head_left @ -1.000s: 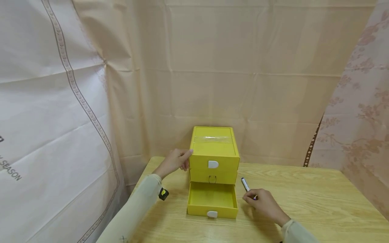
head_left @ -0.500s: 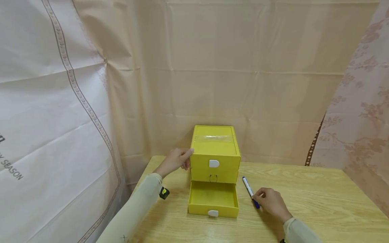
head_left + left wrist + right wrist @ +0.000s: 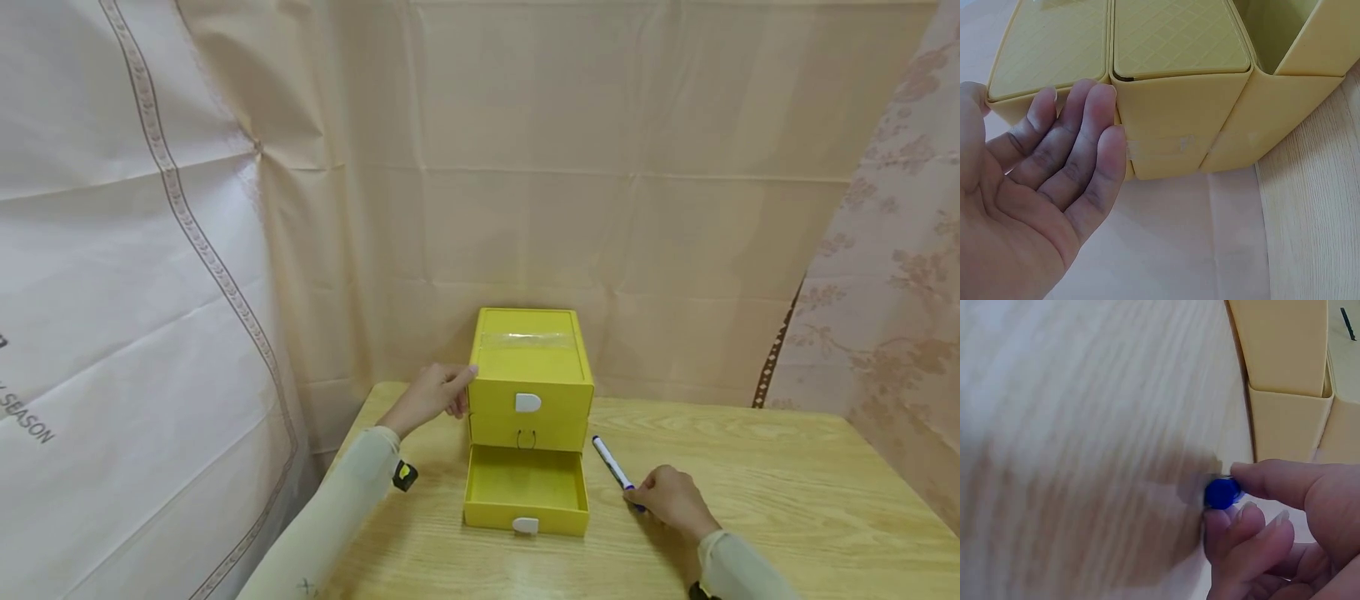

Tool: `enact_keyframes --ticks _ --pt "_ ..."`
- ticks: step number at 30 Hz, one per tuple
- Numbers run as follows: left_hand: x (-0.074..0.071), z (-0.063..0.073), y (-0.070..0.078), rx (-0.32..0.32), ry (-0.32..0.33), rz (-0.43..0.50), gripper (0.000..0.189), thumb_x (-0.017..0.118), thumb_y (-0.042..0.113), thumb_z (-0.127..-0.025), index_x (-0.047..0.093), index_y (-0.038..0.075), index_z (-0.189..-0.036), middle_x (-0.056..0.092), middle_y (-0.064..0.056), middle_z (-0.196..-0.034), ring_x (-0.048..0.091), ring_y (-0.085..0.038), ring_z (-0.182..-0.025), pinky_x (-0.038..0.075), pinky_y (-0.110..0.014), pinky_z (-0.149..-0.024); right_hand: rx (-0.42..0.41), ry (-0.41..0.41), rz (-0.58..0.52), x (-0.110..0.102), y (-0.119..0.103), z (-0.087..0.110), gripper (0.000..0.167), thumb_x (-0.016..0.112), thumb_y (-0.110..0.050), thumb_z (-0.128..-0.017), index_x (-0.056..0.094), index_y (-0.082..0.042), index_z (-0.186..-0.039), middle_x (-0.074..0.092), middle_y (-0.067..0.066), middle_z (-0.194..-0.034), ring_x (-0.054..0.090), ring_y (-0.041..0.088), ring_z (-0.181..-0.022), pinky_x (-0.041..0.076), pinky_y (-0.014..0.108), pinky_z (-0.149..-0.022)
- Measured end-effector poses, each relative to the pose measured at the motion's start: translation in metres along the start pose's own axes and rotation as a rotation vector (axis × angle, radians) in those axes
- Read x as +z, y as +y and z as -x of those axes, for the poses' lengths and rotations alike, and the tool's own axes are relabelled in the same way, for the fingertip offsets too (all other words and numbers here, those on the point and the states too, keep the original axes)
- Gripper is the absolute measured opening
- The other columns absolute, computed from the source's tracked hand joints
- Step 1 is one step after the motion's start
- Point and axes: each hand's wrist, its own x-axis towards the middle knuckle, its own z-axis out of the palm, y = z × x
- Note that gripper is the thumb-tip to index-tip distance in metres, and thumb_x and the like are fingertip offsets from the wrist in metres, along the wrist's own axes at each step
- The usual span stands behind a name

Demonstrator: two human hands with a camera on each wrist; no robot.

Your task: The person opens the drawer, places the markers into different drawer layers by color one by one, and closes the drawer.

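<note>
A yellow drawer unit (image 3: 531, 350) stands on the table, its bottom drawer (image 3: 525, 483) pulled out with nothing inside. My left hand (image 3: 433, 394) rests at its left side, thumb on the top front edge. In the left wrist view, the gently bent fingers (image 3: 1104, 150) touch the side wall. To the right of the drawer lies a white marker (image 3: 611, 460) with blue ends, slanting toward me. My right hand (image 3: 675, 498) pinches the marker's near end between thumb and fingers; the right wrist view shows its blue tip (image 3: 1222, 493) between them.
The wooden table (image 3: 787, 500) runs on to the right of the marker. Behind it hangs a beige cloth (image 3: 525, 167), with a white cloth (image 3: 135, 333) on the left. A small black-and-yellow device (image 3: 405, 476) shows beside the left wrist.
My right hand has shifted right and slid toward the marker's near blue end. The marker has turned slightly. My left hand and the open drawer stay as they were.
</note>
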Motion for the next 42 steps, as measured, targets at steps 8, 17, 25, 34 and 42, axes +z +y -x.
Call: enact_keyframes --ticks 8,17,25,34,42 --pt "0.000 0.000 -0.001 0.003 -0.003 -0.005 0.060 0.045 0.056 -0.107 0.068 0.008 -0.078 0.069 -0.007 -0.071 0.071 -0.033 -0.068 0.060 -0.038 -0.065 -0.053 0.032 0.114 -0.004 -0.004 0.001 0.023 0.080 -0.010 -0.088 0.068 -0.007 -0.068 0.060 0.003 -0.056 0.051 0.010 -0.043 0.041 0.021 -0.041" --pt "0.000 0.000 -0.001 0.004 -0.004 -0.001 0.062 0.045 0.056 -0.107 0.068 0.007 -0.078 0.069 -0.009 -0.071 0.070 -0.032 -0.067 0.060 -0.048 -0.070 -0.079 0.048 0.154 -0.003 -0.008 0.001 0.020 0.080 -0.008 -0.086 0.068 -0.006 -0.070 0.060 0.002 -0.057 0.054 0.011 -0.044 0.042 0.022 -0.042" --pt "0.000 0.000 -0.001 -0.003 -0.004 -0.011 0.063 0.045 0.058 -0.107 0.068 0.006 -0.078 0.069 -0.008 -0.071 0.071 -0.034 -0.069 0.060 -0.040 -0.067 -0.046 0.042 0.104 -0.001 -0.007 -0.001 0.021 0.078 -0.007 -0.085 0.068 -0.006 -0.067 0.059 0.003 -0.052 0.050 0.008 -0.039 0.037 0.018 -0.039" --pt "-0.001 0.000 0.000 -0.005 -0.009 -0.001 0.064 0.045 0.057 -0.107 0.068 0.005 -0.078 0.070 -0.011 -0.072 0.071 -0.034 -0.069 0.060 -0.041 -0.068 -0.035 0.022 0.076 -0.003 -0.009 0.001 0.022 0.077 -0.008 -0.087 0.068 -0.007 -0.068 0.059 0.004 -0.053 0.048 0.008 -0.041 0.036 0.018 -0.041" --pt "-0.001 0.000 -0.001 -0.009 -0.006 -0.003 0.064 0.045 0.059 -0.106 0.068 0.006 -0.078 0.069 -0.010 -0.072 0.071 -0.034 -0.069 0.059 -0.037 -0.066 -0.022 0.013 0.041 -0.006 -0.011 0.007 0.018 0.076 -0.006 -0.088 0.071 -0.005 -0.071 0.062 0.006 -0.058 0.049 0.010 -0.043 0.039 0.021 -0.042"
